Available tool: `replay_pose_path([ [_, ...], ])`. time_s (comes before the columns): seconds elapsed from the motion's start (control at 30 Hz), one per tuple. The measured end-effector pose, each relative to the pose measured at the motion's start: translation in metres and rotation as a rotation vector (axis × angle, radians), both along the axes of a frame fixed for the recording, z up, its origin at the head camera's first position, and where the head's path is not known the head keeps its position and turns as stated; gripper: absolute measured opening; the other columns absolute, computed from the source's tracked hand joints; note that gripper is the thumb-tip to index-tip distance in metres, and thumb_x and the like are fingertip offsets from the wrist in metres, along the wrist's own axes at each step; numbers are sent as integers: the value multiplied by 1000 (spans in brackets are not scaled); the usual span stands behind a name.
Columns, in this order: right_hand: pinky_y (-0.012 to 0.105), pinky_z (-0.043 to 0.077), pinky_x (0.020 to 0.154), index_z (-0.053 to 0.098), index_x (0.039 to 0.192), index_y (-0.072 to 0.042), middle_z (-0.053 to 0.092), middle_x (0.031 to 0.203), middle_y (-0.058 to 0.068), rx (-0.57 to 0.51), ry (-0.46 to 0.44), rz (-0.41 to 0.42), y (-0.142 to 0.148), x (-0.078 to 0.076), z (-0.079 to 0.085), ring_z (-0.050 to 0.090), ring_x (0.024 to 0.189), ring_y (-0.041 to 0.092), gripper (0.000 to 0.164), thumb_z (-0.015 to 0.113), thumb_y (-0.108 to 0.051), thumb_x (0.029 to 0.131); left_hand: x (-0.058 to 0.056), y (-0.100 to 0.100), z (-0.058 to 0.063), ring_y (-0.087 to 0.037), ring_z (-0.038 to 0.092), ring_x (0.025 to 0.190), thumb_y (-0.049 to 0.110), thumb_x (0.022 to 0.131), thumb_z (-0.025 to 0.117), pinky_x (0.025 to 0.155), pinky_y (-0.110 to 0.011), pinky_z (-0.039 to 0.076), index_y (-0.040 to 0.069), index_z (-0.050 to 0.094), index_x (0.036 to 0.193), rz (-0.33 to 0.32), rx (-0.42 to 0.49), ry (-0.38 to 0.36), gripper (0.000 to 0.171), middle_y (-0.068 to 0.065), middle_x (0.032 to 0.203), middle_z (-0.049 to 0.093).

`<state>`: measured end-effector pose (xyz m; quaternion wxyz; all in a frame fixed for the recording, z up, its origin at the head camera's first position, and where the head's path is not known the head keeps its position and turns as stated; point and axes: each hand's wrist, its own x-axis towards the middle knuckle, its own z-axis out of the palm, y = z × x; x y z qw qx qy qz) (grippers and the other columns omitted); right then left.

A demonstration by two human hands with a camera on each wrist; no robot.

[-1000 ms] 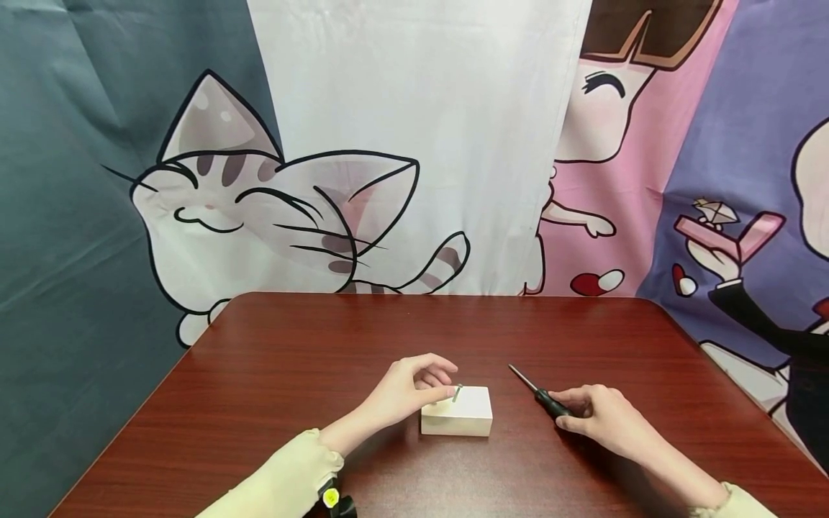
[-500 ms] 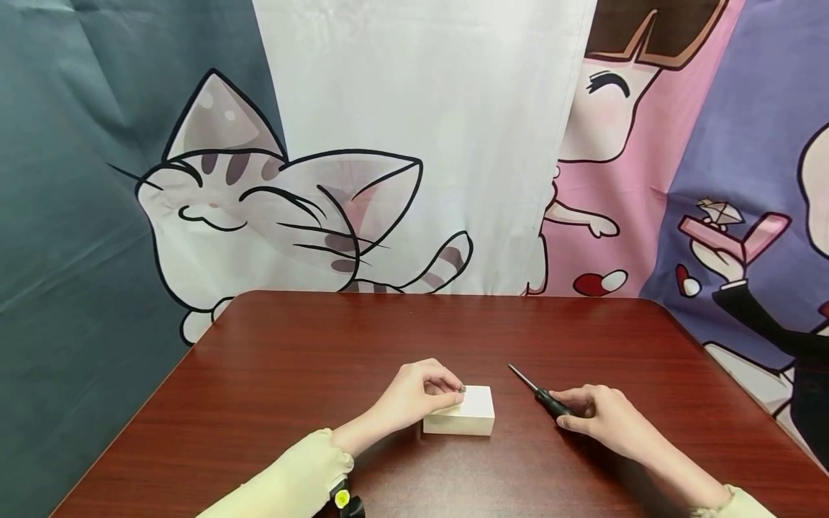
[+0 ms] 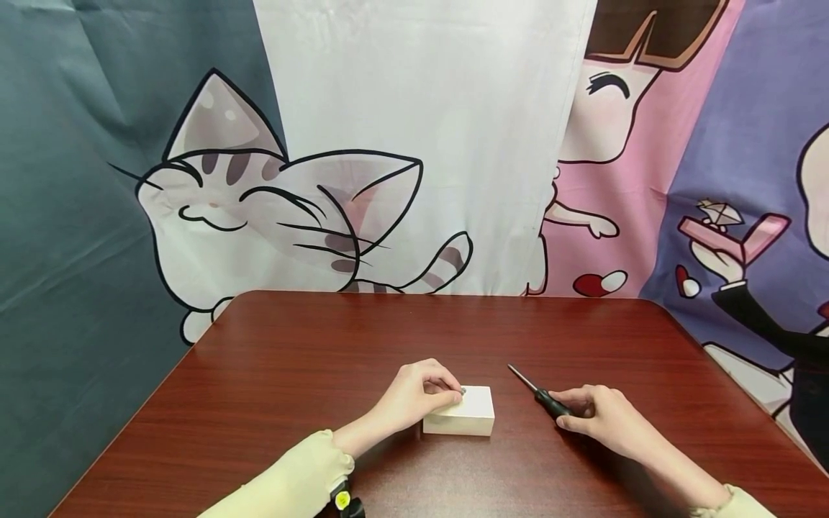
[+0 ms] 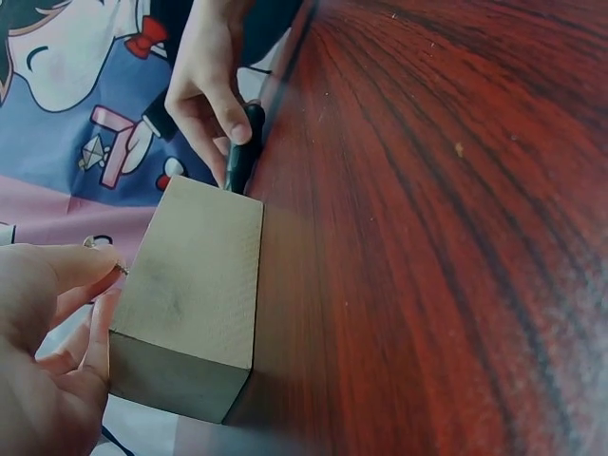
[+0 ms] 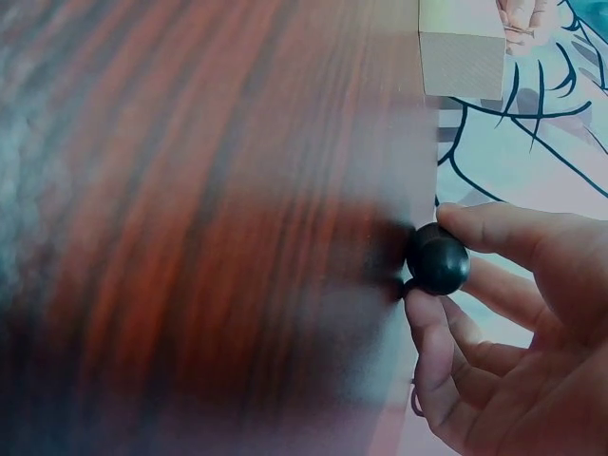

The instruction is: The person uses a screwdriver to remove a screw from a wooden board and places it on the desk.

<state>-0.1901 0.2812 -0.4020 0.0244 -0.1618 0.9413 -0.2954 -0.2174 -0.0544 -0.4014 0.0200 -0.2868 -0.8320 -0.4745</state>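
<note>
A pale wooden block (image 3: 457, 426) rests on the table in the head view. Over its top, my left hand (image 3: 414, 392) pinches a small metal screw (image 4: 90, 243) between thumb and fingers. In the left wrist view the screw's tip meets the block's top face, and the fingers cover most of its shank. To the right, my right hand (image 3: 604, 417) grips the black handle of a screwdriver (image 3: 550, 404). The screwdriver lies low along the table with its metal shaft pointing away and to the left, apart from the block. The handle's rounded end shows in the right wrist view.
The reddish-brown wooden table (image 3: 311, 338) extends around the block to rounded far corners. Behind it hangs a cloth backdrop (image 3: 414, 79) printed with cartoon figures. A black strap device with a yellow dot (image 3: 342, 499) sits at the left wrist.
My left hand has moved slightly right and its fingers have closed round the screw, which stood more exposed a second ago. The right hand and screwdriver have stayed in place.
</note>
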Motion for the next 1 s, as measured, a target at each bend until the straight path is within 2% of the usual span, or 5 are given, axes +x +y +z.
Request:
replay_pose_path([
  [0.4, 17, 45, 58, 72, 119, -11, 76, 98, 3, 5, 15, 10, -1, 1, 1, 55, 67, -6, 41, 80, -28, 82, 1, 0, 1, 4, 63, 78, 19, 85, 79, 73, -13, 54, 16, 77, 87, 15, -3, -7, 4, 5, 89, 70],
  [0.6, 16, 43, 58, 73, 118, -12, 77, 99, 4, 39, 31, 17, -1, 0, 2, 52, 67, -5, 41, 80, -29, 81, 1, -1, 1, 3, 64, 79, 21, 85, 78, 74, -13, 54, 16, 77, 87, 16, 8, -10, 5, 6, 90, 70],
  [0.8, 17, 39, 55, 74, 118, -13, 77, 97, 2, 62, 48, 12, -2, 0, 1, 46, 64, -4, 41, 80, -30, 81, 0, -4, -1, -1, 67, 82, 22, 88, 76, 77, -14, 56, 16, 76, 89, -15, 70, -43, 7, 3, 94, 73],
  [1.0, 16, 40, 56, 74, 117, -11, 77, 96, 1, 63, 67, 20, -3, 0, 1, 47, 65, -6, 41, 80, -30, 81, -3, -9, -2, -1, 66, 80, 15, 89, 74, 74, -15, 58, 16, 75, 94, -86, 143, -77, 5, -3, 93, 75],
])
